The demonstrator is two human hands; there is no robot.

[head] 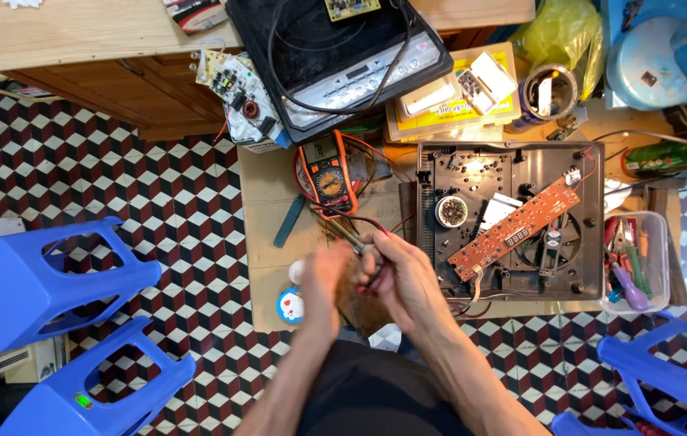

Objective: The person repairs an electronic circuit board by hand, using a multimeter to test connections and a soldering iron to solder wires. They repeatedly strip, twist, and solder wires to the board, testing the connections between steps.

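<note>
My left hand (pixel 323 282) and my right hand (pixel 404 278) are together over the front edge of a low wooden board (pixel 267 202). Both close around a brown circuit board (pixel 356 303) held between them; the left hand is blurred. Red and black probe leads (pixel 364 218) run from the hands back to an orange multimeter (pixel 329 171). To the right lies an opened black appliance base (pixel 440 173) with an orange display board (pixel 517 228) resting across it.
A black cooktop housing (pixel 343 48) and a loose green circuit board (pixel 238 93) sit at the back. A clear tub of tools (pixel 634 262) stands at right. Blue plastic stools (pixel 33 278) flank me on the patterned tile floor. A round sticker tin (pixel 289 305) lies by my left wrist.
</note>
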